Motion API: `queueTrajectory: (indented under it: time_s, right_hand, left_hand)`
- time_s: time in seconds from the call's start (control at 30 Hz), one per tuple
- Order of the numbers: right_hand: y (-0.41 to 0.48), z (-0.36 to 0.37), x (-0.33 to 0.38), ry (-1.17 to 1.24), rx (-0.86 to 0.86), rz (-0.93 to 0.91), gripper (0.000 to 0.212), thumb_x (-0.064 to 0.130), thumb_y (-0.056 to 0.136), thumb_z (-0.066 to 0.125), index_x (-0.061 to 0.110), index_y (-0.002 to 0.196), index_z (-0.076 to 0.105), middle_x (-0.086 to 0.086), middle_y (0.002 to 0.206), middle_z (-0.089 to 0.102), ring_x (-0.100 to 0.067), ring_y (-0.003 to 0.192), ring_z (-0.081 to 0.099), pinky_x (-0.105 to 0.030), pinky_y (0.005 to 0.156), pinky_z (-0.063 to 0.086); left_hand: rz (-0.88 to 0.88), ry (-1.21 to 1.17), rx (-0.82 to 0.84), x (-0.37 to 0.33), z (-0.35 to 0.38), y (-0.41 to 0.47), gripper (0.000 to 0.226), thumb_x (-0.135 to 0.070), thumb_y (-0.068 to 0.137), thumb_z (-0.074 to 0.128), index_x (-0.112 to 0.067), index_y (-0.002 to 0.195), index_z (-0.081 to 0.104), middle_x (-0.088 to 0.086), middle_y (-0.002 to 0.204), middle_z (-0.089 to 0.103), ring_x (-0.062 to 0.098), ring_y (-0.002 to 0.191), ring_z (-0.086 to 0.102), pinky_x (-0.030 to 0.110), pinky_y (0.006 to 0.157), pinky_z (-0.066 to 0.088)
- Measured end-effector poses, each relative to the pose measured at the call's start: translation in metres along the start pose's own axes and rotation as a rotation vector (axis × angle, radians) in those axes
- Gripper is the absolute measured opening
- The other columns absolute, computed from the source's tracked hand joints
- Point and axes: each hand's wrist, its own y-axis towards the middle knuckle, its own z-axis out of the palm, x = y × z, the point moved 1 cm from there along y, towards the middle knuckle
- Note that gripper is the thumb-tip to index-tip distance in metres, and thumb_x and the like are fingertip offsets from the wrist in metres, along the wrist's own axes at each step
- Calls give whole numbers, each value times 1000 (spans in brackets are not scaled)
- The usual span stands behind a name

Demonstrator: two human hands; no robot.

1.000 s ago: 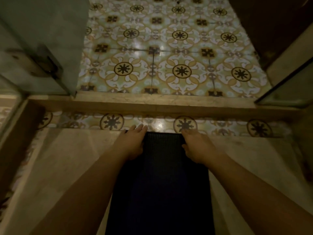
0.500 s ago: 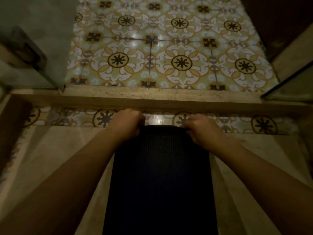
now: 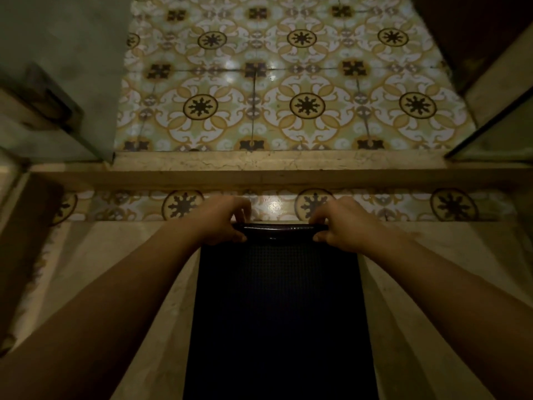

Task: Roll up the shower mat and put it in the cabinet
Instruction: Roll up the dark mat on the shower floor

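A dark, textured shower mat (image 3: 278,313) lies lengthwise on the beige shower floor, running from the bottom of the view up to my hands. Its far edge is curled over into a thin first fold. My left hand (image 3: 223,220) pinches the far left corner of that fold, fingers over the top and thumb beneath. My right hand (image 3: 339,222) grips the far right corner the same way. No cabinet is identifiable in view.
A raised stone threshold (image 3: 274,168) crosses the view just beyond my hands, with patterned floor tiles (image 3: 288,90) past it. A glass door panel with a hinge (image 3: 54,102) stands at left, another glass edge (image 3: 490,125) at right.
My hands went from lying flat on the mat's far corners to gripping them, and the far edge has been lifted and curled back toward me into a thin fold.
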Motion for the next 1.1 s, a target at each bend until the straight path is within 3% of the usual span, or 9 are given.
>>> queueTrajectory:
  time_s: [0.07, 0.27, 0.37, 0.47, 0.63, 0.73, 0.9, 0.97, 1.1]
  right_hand:
    - [-1, 0, 1, -27, 4, -11, 33, 33, 76, 81, 28, 108, 74, -2, 103, 70, -22, 102, 60, -22, 75, 35]
    - [-1, -4, 5, -80, 65, -21, 28, 18, 81, 72, 23, 108, 72, -8, 108, 66, -24, 102, 59, -24, 75, 39]
    - [-6, 5, 6, -124, 91, -43, 22, 20, 82, 67, 22, 104, 64, -9, 116, 56, -26, 102, 57, -34, 81, 51]
    - [-5, 0, 5, -168, 53, -85, 21, 21, 84, 63, 19, 105, 62, -8, 116, 56, -25, 102, 57, -35, 78, 51]
    - [-9, 2, 9, -293, -89, -159, 28, 17, 81, 66, 12, 108, 58, -8, 110, 56, -26, 102, 51, -38, 72, 50]
    - [-18, 8, 14, -286, -97, -185, 31, 6, 76, 69, 8, 105, 55, -13, 110, 55, -31, 104, 49, -41, 68, 52]
    - [-16, 10, 16, -363, -49, -182, 38, 8, 81, 63, 8, 117, 50, -13, 120, 50, -32, 116, 42, -41, 82, 52]
    - [-19, 12, 20, -379, -65, -169, 35, 5, 80, 62, 6, 113, 53, -14, 118, 51, -33, 115, 45, -40, 74, 51]
    - [-37, 14, 27, -345, -174, -213, 28, -7, 69, 69, 0, 94, 61, -17, 98, 58, -34, 87, 59, -42, 55, 50]
  left_hand:
    - [35, 41, -17, -2, 9, 0, 46, -29, 74, 83, -29, 115, 63, -5, 104, 65, 13, 90, 56, 26, 73, 40]
    - [6, 49, 78, -2, -1, -4, 34, -26, 79, 75, -30, 112, 71, -3, 106, 70, 11, 85, 60, 23, 74, 41]
    - [20, 120, 8, -5, 6, -2, 25, -21, 80, 69, -27, 105, 69, 1, 105, 67, 19, 98, 61, 26, 75, 41]
    - [55, 187, -80, -5, 9, 0, 22, -22, 80, 66, -23, 101, 66, 6, 106, 63, 24, 105, 54, 30, 78, 41]
    - [122, 218, -279, -10, 16, -8, 23, -17, 72, 68, -20, 88, 53, 5, 100, 59, 26, 96, 52, 30, 65, 33]
    - [134, 194, -310, -12, 23, -14, 26, -13, 69, 67, -20, 84, 47, 4, 98, 58, 28, 95, 49, 35, 65, 39]
    - [107, 194, -229, -8, 22, -21, 29, -20, 77, 64, -21, 105, 57, 3, 104, 61, 27, 99, 47, 35, 74, 39]
    - [108, 232, -235, -10, 25, -25, 35, -20, 79, 62, -20, 113, 56, 4, 106, 60, 27, 102, 46, 35, 75, 41]
    - [97, 315, -334, -17, 41, -35, 49, -18, 77, 64, -12, 124, 50, 7, 110, 57, 27, 102, 43, 38, 73, 48]
